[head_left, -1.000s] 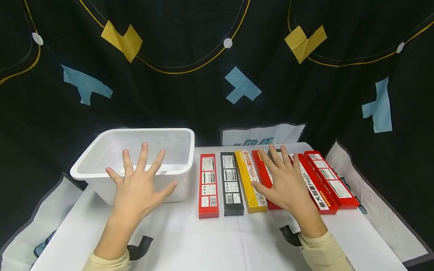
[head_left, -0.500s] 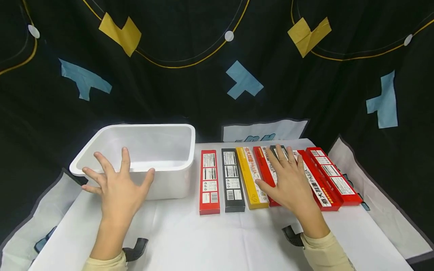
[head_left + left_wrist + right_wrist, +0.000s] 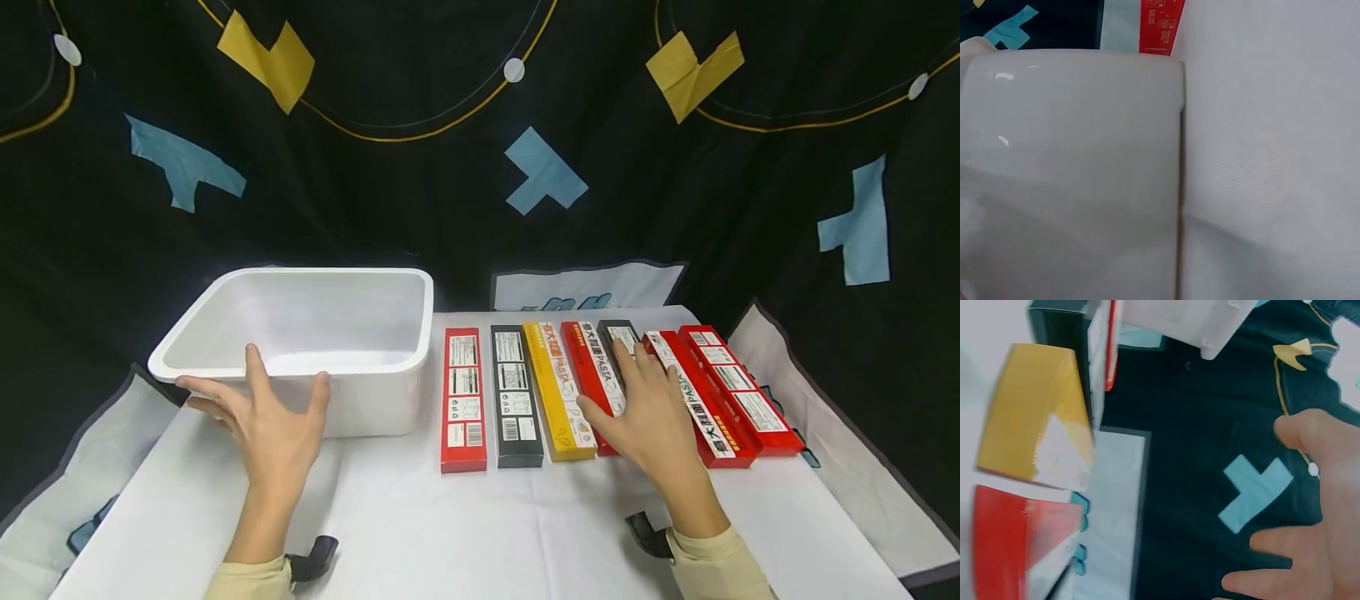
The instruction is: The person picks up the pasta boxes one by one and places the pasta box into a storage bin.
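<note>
My left hand (image 3: pixel 273 429) is at the near side of a white plastic bin (image 3: pixel 375 408), its fingers spread and fingertips right at the front rim. In the left wrist view the bin's glossy wall (image 3: pixel 1072 137) fills the left half. Over a row of long pasta boxes hovers my right hand (image 3: pixel 656 417), holding nothing, with fingers extended. It overlaps a black box (image 3: pixel 617 329) and lies between a red pasta box (image 3: pixel 592 358) and another red pasta box (image 3: pixel 708 417). The right wrist view shows its thumb and fingers (image 3: pixel 1272 540) apart from the yellow pasta box (image 3: pixel 1022 412).
Left of the right hand lie a yellow box (image 3: pixel 551 392), a black box (image 3: pixel 517 450) and a red box (image 3: pixel 463 450). One more red box (image 3: pixel 742 392) is at the far right. A black curtain (image 3: pixel 420 208) hangs behind the white table (image 3: pixel 480 533).
My left hand has moved left and lower, from over the bin's front to its rim. My right hand has shifted slightly right, its fingers less stretched. The head view has tilted a little.
</note>
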Demonstrator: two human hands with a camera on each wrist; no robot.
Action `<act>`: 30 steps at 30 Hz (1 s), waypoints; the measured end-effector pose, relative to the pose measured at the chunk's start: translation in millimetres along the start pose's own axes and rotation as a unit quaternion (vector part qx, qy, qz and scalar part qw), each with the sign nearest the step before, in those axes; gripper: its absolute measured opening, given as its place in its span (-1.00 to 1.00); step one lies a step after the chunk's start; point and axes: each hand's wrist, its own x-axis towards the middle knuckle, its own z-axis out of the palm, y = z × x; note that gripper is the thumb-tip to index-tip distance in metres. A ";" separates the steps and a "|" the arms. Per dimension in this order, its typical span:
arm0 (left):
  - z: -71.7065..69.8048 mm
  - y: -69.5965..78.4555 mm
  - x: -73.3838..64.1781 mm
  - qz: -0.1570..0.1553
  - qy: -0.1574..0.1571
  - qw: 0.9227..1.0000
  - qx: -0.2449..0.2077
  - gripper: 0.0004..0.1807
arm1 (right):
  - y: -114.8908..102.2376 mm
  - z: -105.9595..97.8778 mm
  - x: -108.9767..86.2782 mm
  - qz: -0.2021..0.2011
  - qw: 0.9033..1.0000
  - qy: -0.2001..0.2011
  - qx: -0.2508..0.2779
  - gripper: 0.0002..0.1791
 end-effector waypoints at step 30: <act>7.8 -8.0 1.4 0.075 0.071 0.992 -0.070 -0.03 | 24.5 44.8 -24.1 0.137 0.986 -0.093 -0.001 -0.38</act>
